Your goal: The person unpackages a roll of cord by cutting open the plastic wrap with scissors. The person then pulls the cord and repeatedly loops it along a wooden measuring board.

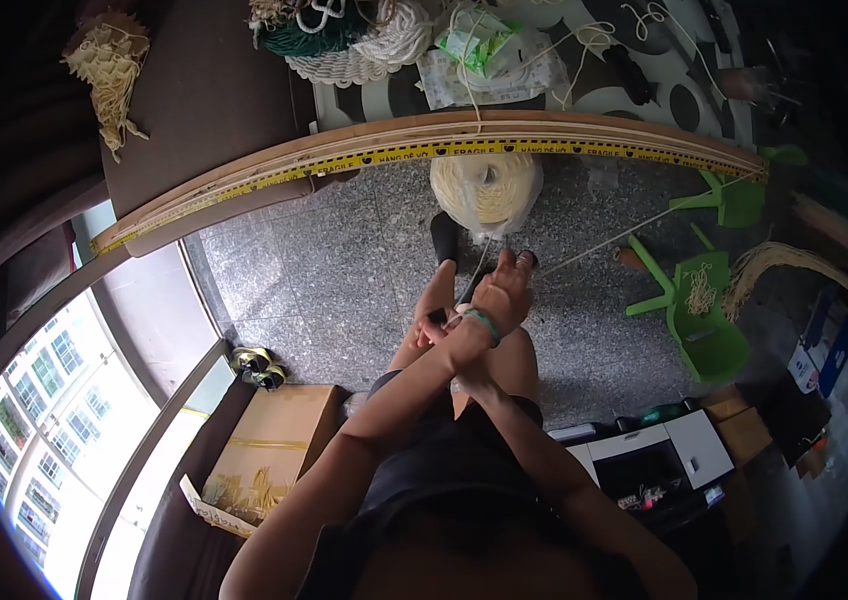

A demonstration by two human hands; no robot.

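My forearms cross in front of my lap. My left hand (504, 297), with a green band at the wrist, reaches over to the right side, its fingers drawn together. A taut pale cord (634, 236) runs from the upper right to these fingertips. Under the left wrist, my right hand (431, 330) is closed around a small black object (438, 317), whose kind I cannot make out. Part of that hand is hidden by the left forearm. Beyond both hands, a large cream spool of cord (487, 190) in clear plastic stands on the floor, a strand leading toward me.
A long wooden bar with yellow FRAGILE tape (394, 158) spans the view ahead. Green plastic stools (709, 340) are at the right. A cardboard box (279, 425) sits at the lower left. Beyond the bar, a white rope basket (354, 65) holds rope bundles.
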